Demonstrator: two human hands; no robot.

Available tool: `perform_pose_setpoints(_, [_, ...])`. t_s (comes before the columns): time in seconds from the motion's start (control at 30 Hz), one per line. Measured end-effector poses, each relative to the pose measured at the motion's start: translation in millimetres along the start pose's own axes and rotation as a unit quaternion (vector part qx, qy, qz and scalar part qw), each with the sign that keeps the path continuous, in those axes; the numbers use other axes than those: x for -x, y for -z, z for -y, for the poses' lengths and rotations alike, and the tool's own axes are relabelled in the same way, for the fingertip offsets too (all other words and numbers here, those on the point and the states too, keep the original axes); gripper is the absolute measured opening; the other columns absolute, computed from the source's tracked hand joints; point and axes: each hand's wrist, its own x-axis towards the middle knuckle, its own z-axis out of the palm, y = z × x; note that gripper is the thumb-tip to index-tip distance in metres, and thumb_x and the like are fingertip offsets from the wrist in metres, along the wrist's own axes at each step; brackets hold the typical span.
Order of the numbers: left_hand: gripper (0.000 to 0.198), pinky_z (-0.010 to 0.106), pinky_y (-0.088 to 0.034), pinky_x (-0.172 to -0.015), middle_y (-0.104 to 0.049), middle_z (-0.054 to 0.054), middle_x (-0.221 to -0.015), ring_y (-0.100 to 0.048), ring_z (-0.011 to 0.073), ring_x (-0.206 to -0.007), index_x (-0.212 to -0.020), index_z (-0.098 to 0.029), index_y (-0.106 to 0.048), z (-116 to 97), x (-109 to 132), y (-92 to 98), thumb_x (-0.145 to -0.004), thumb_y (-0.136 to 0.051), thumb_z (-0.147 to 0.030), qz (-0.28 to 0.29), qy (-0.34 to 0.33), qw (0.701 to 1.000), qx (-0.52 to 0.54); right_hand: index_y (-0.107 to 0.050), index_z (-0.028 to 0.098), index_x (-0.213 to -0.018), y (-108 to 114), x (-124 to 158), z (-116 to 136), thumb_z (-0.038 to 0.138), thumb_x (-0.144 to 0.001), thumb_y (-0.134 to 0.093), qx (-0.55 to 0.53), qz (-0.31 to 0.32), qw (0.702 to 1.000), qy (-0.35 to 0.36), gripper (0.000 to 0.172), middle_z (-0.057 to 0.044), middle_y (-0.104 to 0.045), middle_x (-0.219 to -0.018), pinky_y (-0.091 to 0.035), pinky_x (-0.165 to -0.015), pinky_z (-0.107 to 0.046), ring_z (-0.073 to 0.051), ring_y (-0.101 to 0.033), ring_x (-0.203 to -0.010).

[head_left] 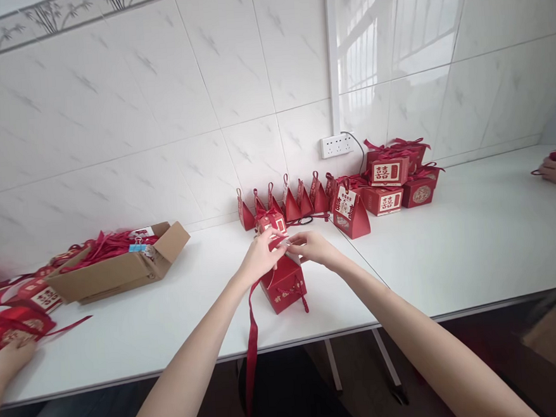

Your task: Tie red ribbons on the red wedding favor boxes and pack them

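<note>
A red gift box (pixel 283 287) with gold characters and a red cord with tassel on its front stands on the white table before me. Just over its top, my left hand (pixel 261 255) pinches a dark red ribbon (pixel 252 337), whose long tail hangs past the table's front edge. Close beside it, my right hand (pixel 313 248) has its fingers pinched together at the top of the box; what they hold is hidden. Directly behind my hands sits a smaller red box (pixel 270 220) with a bow.
Several peaked red boxes (pixel 289 202) line the wall, with a larger one (pixel 352 215) in front. Stacked red boxes (pixel 386 199) stand right. At left lies a cardboard box (pixel 106 281) of red ribbons. Other people's hands (pixel 10 360) show at both sides. A power strip (pixel 336 146) is on the wall.
</note>
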Motion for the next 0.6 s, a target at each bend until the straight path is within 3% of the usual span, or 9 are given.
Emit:
perform_pose_setpoints(0.1, [0.027, 0.019, -0.039, -0.049, -0.064, 0.002, -0.092, -0.050, 0.0062, -0.050, -0.093, -0.021, -0.055, 0, 2, -1.4, -0.072, -0.063, -0.036, -0.014, -0.023, 0.998, 0.056, -0.067, 0.012, -0.089, 1, 4, 1, 0.012, -0.078, -0.059, -0.006, -0.008, 1.000, -0.001, 0.014, -0.003, -0.064, -0.073, -0.053, -0.056, -0.021, -0.011, -0.060, -0.064])
perform_pose_setpoints(0.27, [0.038, 0.018, -0.024, -0.038, -0.059, 0.002, -0.077, -0.036, 0.0039, -0.041, -0.088, -0.017, -0.055, 0, 0, 0.4, -0.082, -0.042, -0.053, -0.026, 0.052, 0.977, 0.204, -0.065, 0.011, -0.080, 1, 10, 5, 0.007, -0.080, -0.054, -0.022, -0.015, 1.000, -0.011, 0.012, 0.000, -0.060, -0.066, -0.054, -0.057, -0.021, -0.009, -0.058, -0.060])
perform_pose_setpoints(0.33, [0.034, 0.019, -0.029, -0.041, -0.061, 0.004, -0.076, -0.042, 0.0058, -0.045, -0.083, -0.016, -0.058, 2, -2, 0.5, -0.078, -0.052, -0.049, -0.046, 0.049, 0.984, 0.167, -0.064, 0.011, -0.082, 1, 11, 4, 0.008, -0.082, -0.053, -0.030, -0.015, 0.999, -0.014, 0.012, 0.000, -0.060, -0.067, -0.055, -0.058, -0.021, -0.009, -0.058, -0.061])
perform_pose_setpoints(0.43, [0.018, 0.024, -0.045, -0.062, -0.066, 0.007, -0.084, -0.059, 0.0140, -0.068, -0.074, -0.016, -0.062, 4, -4, -1.6, -0.071, -0.063, -0.034, -0.056, 0.018, 0.996, 0.073, -0.063, 0.012, -0.090, 1, 11, 2, 0.012, -0.084, -0.053, -0.052, -0.019, 0.998, -0.027, 0.011, 0.000, -0.060, -0.067, -0.056, -0.060, -0.023, -0.009, -0.059, -0.062])
perform_pose_setpoints(0.5, [0.011, 0.028, -0.046, -0.074, -0.068, 0.007, -0.086, -0.062, 0.0177, -0.079, -0.074, -0.017, -0.062, 3, -3, -3.8, -0.072, -0.062, -0.028, -0.052, 0.021, 0.997, 0.047, -0.062, 0.013, -0.092, 1, 11, 1, 0.014, -0.084, -0.055, -0.061, -0.027, 0.997, -0.035, 0.011, 0.000, -0.060, -0.068, -0.056, -0.061, -0.024, -0.010, -0.060, -0.063])
perform_pose_setpoints(0.6, [0.010, 0.029, -0.046, -0.073, -0.069, 0.005, -0.083, -0.063, 0.0174, -0.073, -0.081, -0.019, -0.060, 2, -2, -7.0, -0.073, -0.060, -0.024, -0.042, 0.047, 0.997, 0.039, -0.062, 0.013, -0.094, 2, 11, 0, 0.016, -0.085, -0.054, -0.054, -0.035, 0.997, -0.037, 0.012, -0.001, -0.060, -0.071, -0.056, -0.060, -0.023, -0.010, -0.060, -0.064])
